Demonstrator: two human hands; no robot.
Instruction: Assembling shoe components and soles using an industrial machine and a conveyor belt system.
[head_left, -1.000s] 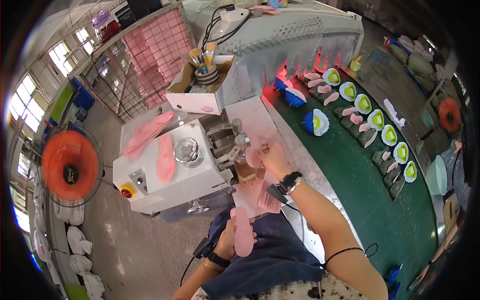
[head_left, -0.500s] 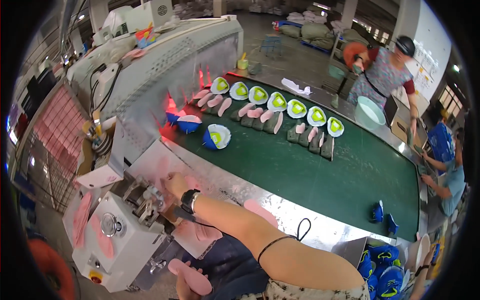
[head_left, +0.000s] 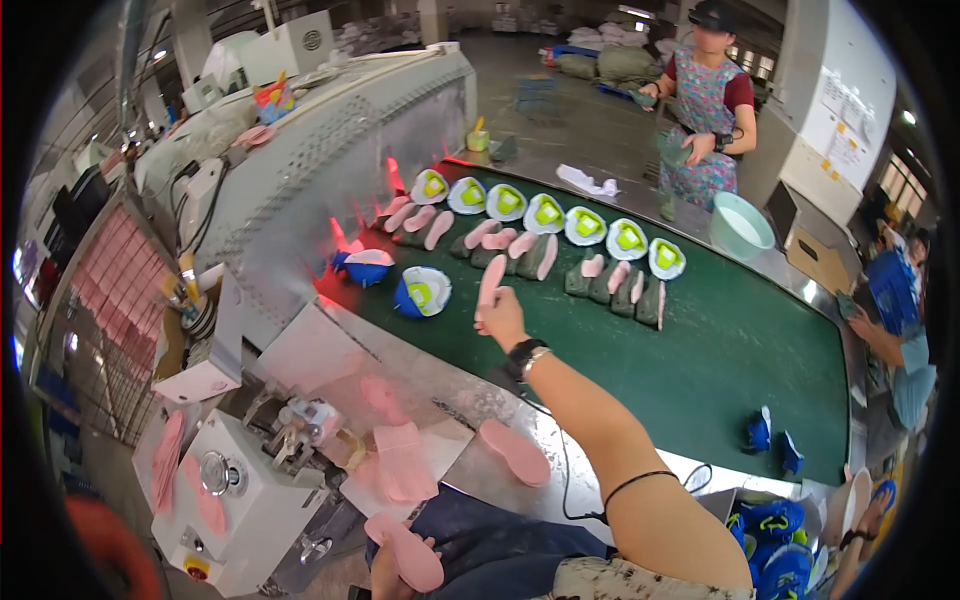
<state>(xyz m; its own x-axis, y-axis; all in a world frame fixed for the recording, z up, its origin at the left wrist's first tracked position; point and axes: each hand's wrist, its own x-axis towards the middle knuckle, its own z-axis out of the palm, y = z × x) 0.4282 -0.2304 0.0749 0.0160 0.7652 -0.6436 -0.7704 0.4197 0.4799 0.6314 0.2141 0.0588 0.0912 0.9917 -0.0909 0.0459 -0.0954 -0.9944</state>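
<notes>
My right hand (head_left: 503, 318), a watch on its wrist, is stretched over the green conveyor belt (head_left: 600, 370). Its fingers grip a narrow pink insole (head_left: 491, 280), which points toward the dark grey pieces (head_left: 540, 256) topped with pink strips. Low in the picture, my left hand (head_left: 386, 577) is closed round another pink insole (head_left: 412, 556). Between my hands, more pink insoles (head_left: 515, 452) lie on the metal table edge. Blue shoe uppers with white and lime insides (head_left: 422, 291) stand on the belt left of my right hand.
A white machine with a round dial (head_left: 217, 472) stands at the left. Red light glows at the heater housing (head_left: 410, 110) over the belt. Blue shoes (head_left: 775, 530) fill a box at lower right. Across the belt, a person in a flowered apron (head_left: 705, 100) stands near a pale basin (head_left: 742, 224).
My right hand has moved from beside the machine out over the belt, now visibly holding an insole. My left hand keeps its insole. The aproned person has straightened and shifted left.
</notes>
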